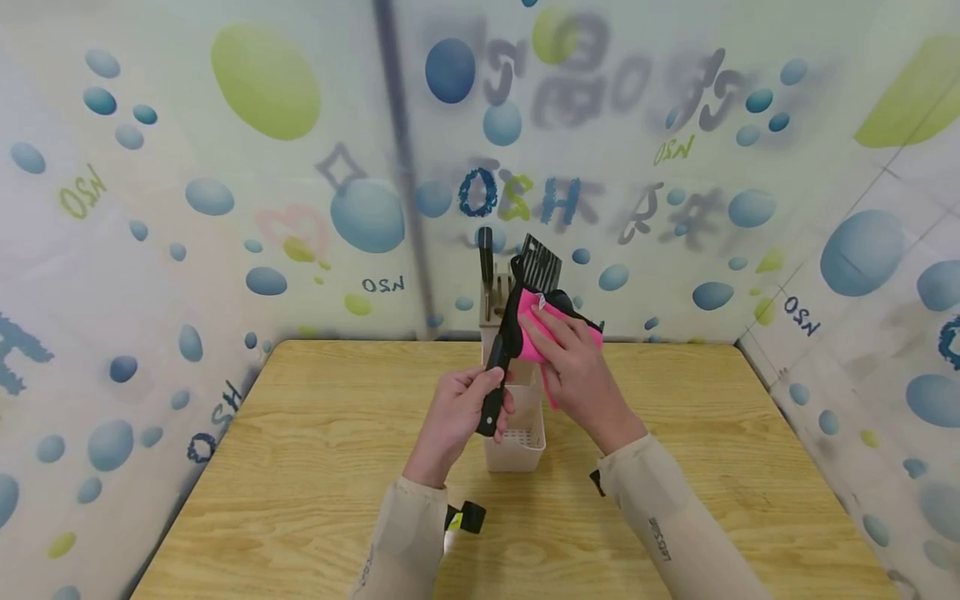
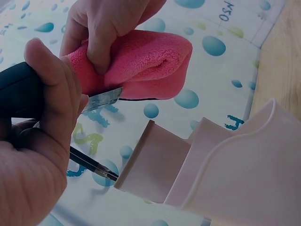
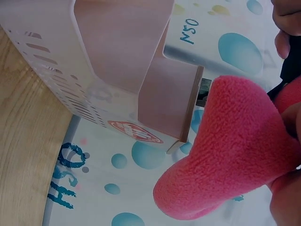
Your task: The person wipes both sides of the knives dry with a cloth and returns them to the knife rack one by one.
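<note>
My left hand point(image 1: 461, 408) grips the black handle of a knife point(image 1: 492, 408), its thumb lying along the handle. A broad striped blade end shows above a pink cloth point(image 1: 529, 337) in the head view. Part of the metal blade also shows beside the cloth in the left wrist view; the rest is covered. My right hand point(image 1: 581, 371) holds the fuzzy cloth folded over the blade, with fingers pressed on it. In the right wrist view the cloth point(image 3: 230, 150) bulges out in a thick fold.
Behind and below the hands stands a pale pink holder point(image 1: 513, 457) with a slotted top and a perforated front basket. A black-handled knife point(image 1: 486, 250) stands upright in its top. The wooden table point(image 1: 322, 450) meets patterned walls. Black straps point(image 1: 471, 517) hang at the wrists.
</note>
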The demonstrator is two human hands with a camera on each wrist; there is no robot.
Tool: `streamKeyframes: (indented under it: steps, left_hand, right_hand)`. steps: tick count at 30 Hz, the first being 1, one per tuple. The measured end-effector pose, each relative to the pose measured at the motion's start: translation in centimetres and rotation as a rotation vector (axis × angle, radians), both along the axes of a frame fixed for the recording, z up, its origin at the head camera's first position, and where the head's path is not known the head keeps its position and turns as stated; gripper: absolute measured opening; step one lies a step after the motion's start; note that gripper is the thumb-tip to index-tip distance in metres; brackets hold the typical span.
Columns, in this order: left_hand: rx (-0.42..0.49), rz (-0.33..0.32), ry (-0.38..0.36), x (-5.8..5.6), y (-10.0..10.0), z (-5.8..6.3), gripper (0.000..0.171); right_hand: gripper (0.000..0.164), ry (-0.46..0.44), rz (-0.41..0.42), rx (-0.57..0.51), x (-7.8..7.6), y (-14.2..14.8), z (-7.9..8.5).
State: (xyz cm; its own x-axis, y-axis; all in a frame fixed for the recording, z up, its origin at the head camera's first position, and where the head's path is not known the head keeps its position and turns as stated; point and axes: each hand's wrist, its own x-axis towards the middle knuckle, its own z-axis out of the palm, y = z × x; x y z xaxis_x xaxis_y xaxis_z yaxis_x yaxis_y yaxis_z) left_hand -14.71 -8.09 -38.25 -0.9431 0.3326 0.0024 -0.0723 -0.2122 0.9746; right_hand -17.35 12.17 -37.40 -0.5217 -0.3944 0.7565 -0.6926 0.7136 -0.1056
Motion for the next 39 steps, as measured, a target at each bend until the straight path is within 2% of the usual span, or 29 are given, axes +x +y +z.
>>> streamKeyframes:
  steps: [7, 14, 21, 30, 39]
  left_hand:
    - [0.000, -0.001, 0.000, 0.1, -0.2, 0.0, 0.033]
    - [-0.020, -0.015, 0.026, 0.2, -0.2, -0.2, 0.032]
    - [-0.031, -0.042, 0.040, 0.2, -0.3, -0.4, 0.032]
    - [-0.028, -0.074, 0.043, 0.3, -0.3, -0.3, 0.032]
    - [-0.037, -0.090, 0.051, 0.5, -0.3, -0.2, 0.031]
  right_hand:
    - [0.057, -0.016, 0.007, 0.009, 0.1, 0.0, -0.2]
    - [0.057, -0.012, 0.021, -0.017, -0.4, 0.2, -0.1]
    - [0.057, -0.042, -0.003, -0.022, -1.2, 0.7, 0.2]
    - [0.054, -0.025, -0.026, -0.034, -2.5, 1.2, 0.9]
    - [0.051, -0.046, -0.054, -0.036, -3.0, 1.6, 1.4]
